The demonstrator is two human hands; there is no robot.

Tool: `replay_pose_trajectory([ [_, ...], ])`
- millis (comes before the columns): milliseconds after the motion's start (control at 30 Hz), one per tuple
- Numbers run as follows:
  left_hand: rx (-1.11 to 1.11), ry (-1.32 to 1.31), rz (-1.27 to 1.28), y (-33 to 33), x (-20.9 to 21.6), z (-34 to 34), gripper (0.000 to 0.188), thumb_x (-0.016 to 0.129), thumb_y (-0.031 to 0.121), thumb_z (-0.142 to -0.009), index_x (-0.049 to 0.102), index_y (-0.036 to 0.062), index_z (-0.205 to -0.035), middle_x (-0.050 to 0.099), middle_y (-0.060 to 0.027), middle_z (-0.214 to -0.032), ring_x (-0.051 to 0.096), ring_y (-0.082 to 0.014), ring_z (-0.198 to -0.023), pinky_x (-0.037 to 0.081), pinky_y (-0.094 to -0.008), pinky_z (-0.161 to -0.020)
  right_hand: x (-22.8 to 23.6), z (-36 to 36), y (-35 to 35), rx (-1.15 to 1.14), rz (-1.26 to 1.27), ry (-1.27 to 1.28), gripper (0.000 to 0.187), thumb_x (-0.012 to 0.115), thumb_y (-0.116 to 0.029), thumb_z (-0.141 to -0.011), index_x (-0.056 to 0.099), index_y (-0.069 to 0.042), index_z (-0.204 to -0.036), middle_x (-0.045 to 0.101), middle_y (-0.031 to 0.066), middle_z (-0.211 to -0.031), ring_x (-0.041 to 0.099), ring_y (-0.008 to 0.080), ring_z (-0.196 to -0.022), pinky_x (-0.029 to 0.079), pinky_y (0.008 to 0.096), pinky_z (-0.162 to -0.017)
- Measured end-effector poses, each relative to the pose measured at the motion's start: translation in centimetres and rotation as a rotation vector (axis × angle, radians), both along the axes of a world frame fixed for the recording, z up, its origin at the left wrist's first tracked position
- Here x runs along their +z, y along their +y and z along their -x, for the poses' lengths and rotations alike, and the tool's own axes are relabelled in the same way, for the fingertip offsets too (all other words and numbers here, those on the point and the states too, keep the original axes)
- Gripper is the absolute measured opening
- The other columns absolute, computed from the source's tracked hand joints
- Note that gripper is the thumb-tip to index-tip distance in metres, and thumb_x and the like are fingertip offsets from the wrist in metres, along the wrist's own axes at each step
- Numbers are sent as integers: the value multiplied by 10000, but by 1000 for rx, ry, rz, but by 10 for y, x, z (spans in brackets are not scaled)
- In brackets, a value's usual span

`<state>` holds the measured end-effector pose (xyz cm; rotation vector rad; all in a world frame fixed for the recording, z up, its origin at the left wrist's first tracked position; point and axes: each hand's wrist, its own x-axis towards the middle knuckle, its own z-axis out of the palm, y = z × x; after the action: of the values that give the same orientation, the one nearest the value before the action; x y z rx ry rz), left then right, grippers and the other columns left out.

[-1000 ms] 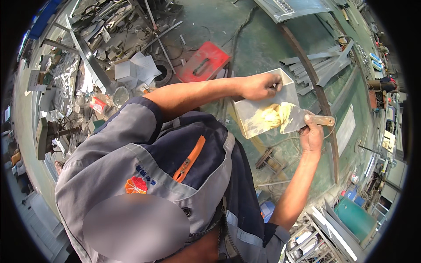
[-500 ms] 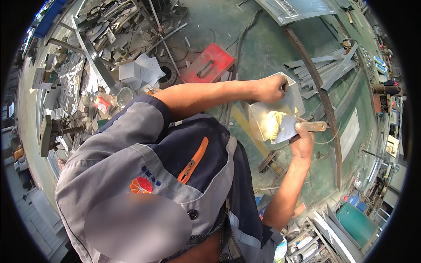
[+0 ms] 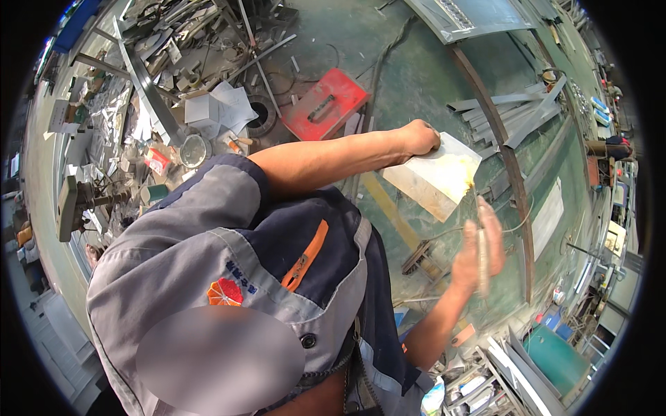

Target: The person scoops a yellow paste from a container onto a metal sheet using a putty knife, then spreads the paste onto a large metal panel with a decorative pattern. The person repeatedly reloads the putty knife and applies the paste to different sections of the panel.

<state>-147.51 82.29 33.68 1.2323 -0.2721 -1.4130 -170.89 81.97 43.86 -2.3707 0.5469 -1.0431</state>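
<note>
Two hands are what I have to work with, over a green workshop floor [image 3: 416,76] littered with metal. Largest past my fingers is a long curved metal bar [image 3: 510,166], which runs across the floor beyond and beneath both hands. Next is a red flat case [image 3: 325,104], lying on the floor well apart from my left hand [image 3: 418,136], on the far side of that forearm. A pile of metal strips [image 3: 517,118] lies beyond the fingers of the same hand.

The sheet-metal piece [image 3: 433,177], a flat pale plate with a yellowish smear at its far corner, is held up off the floor. My left hand grips it by its upper edge, fingers curled closed over that edge. The plate hangs just below those fingers and slopes toward my right hand [image 3: 479,246].

My right hand sits just beneath the plate's yellow corner, near it but apart. It is blurred; the fingers seem wrapped around a slim, pale tool [image 3: 481,253] that stands roughly upright in the grip, though I cannot tell what kind of tool it is.
</note>
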Motion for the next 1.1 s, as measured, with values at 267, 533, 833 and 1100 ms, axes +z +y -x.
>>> replay_pose_trajectory([
  [267, -6, 22, -70, 2, -4, -5, 83, 618, -35, -822, 696, -47, -796, 651, -55, -849, 583, -151, -727, 469, -360, -600, -18, -3, 13, 75, 42, 32, 222, 673, -65, -949, 658, 18, -1155, 695, 201, -1228, 658, 364, -1181, 524, 452, -1006],
  [533, 67, -51, 21, 14, -14, -18, 103, 614, -22, -851, 708, -26, -809, 649, -43, -832, 579, -140, -718, 469, -335, -619, -9, 16, 24, -11, 2, 88, 225, 708, -8, -893, 671, 35, -1111, 705, 216, -1179, 675, 381, -1141, 541, 462, -990],
  [833, 264, -307, 264, 28, 13, -42, 129, 542, 6, -879, 506, 59, -991, 548, -44, -822, 544, -142, -702, 461, -320, -617, -6, 18, 17, -299, -913, -532, 456, 649, -235, -998, 551, 90, -1303, 644, 167, -1243, 672, 247, -1072, 594, 315, -801],
  [1100, 536, -717, 468, 33, 6, -8, 102, 517, -4, -937, 452, 36, -1005, 489, -76, -811, 484, -154, -744, 442, -345, -678, -56, -10, 15, -355, -1275, -812, 403, 631, -270, -1014, 574, 20, -1287, 652, 115, -1231, 649, 197, -1095, 573, 295, -874],
])
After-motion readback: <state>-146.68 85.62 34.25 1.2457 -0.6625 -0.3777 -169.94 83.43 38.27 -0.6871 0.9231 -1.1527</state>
